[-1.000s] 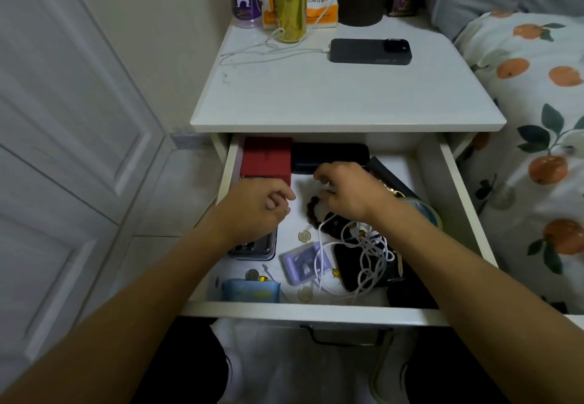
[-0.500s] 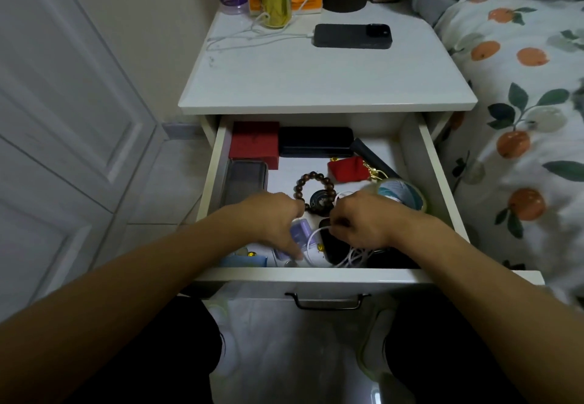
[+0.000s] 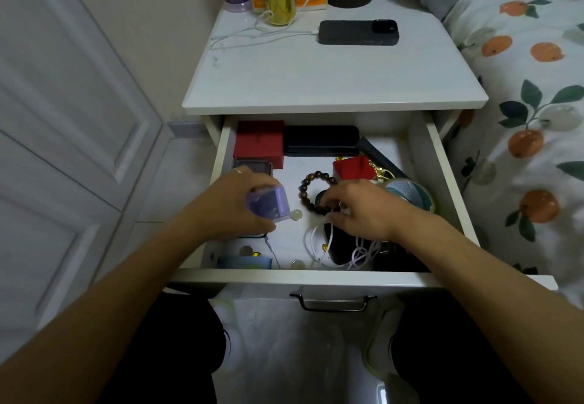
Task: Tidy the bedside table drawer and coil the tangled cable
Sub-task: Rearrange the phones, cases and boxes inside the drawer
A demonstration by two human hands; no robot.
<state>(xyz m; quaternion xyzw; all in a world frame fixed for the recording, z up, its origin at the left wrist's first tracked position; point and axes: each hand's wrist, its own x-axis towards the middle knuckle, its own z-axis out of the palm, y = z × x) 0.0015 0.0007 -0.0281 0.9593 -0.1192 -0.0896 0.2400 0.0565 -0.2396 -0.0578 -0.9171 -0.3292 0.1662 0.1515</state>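
Lifted since half a second ago: left hand [image 3: 230, 204], now raised clear of the drawer floor, fingers curled around a small translucent purple case [image 3: 268, 204] that earlier lay low near the front. Right hand [image 3: 357, 211] shifted back toward the middle, fingertips pinching a strand of the white cable [image 3: 328, 239].

Open white drawer [image 3: 442, 182] under the bedside table top [image 3: 331, 87]. At the back, red box [image 3: 259, 143] beside a long black case [image 3: 320, 140]. Red pouch [image 3: 352, 168] right of centre, roll of tape [image 3: 410, 195] against the right wall. Dark bead bracelet [image 3: 311, 187] in the middle, partly under the right hand. Cable thin, white, knotted in loose overlapping loops, draped across a black object at front right. Coin [image 3: 296, 214] just beside the purple case.
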